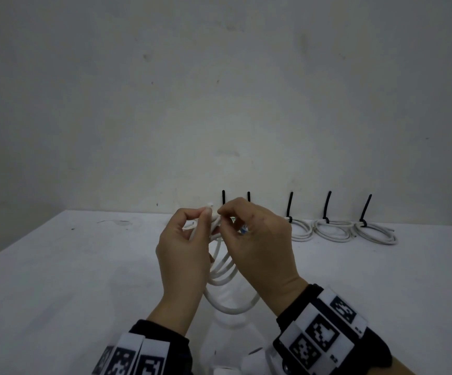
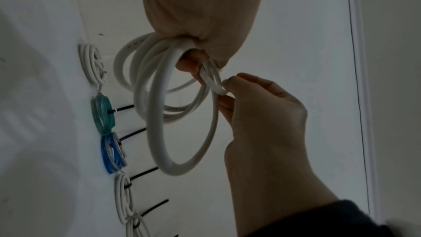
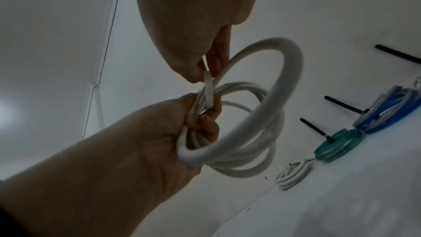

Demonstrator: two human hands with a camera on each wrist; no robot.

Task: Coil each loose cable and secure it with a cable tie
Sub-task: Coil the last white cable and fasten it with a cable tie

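Note:
Above the white table (image 1: pixel 84 266) I hold a white cable coil (image 1: pixel 223 280) of several loops. My left hand (image 1: pixel 205 215) grips the gathered loops at the top, seen up close in the left wrist view (image 2: pixel 193 57) and from below in the right wrist view (image 3: pixel 202 120). A white cable tie (image 2: pixel 215 82) wraps over the bundle beside the left fingers. My right hand (image 1: pixel 223 212) pinches the tie's free end (image 3: pixel 208 89) between thumb and fingertips (image 3: pixel 205 71). The tie's head is hidden by the hands.
Along the back wall lie tied coils with black tie tails sticking up: white ones (image 1: pixel 333 230), a green one (image 2: pixel 102 113) and a blue one (image 2: pixel 112 154). A small loose white cable (image 3: pixel 293 172) lies left of the green coil.

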